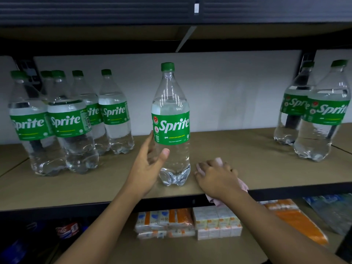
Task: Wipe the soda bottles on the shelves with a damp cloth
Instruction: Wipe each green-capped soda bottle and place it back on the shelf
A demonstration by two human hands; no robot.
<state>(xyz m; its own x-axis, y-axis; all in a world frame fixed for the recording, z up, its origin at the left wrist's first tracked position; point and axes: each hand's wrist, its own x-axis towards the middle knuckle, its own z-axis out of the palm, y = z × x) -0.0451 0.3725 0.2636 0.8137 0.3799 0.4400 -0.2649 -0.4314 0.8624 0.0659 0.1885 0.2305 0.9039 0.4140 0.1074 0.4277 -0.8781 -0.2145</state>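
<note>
A clear Sprite bottle (172,119) with a green cap and label stands upright alone at the middle of the brown shelf (238,149). My left hand (148,164) wraps its lower part, thumb on the front and fingers round the left side. My right hand (217,178) rests on the shelf's front edge just right of the bottle. It grips a pink cloth (219,161) that peeks out past the fingers and hangs below the wrist.
Several Sprite bottles (68,122) stand grouped at the left of the shelf, and two more Sprite bottles (322,115) at the right. The shelf below holds carton packs (217,221), orange packs (297,221) and dark cola bottles (66,229). Another shelf board runs overhead.
</note>
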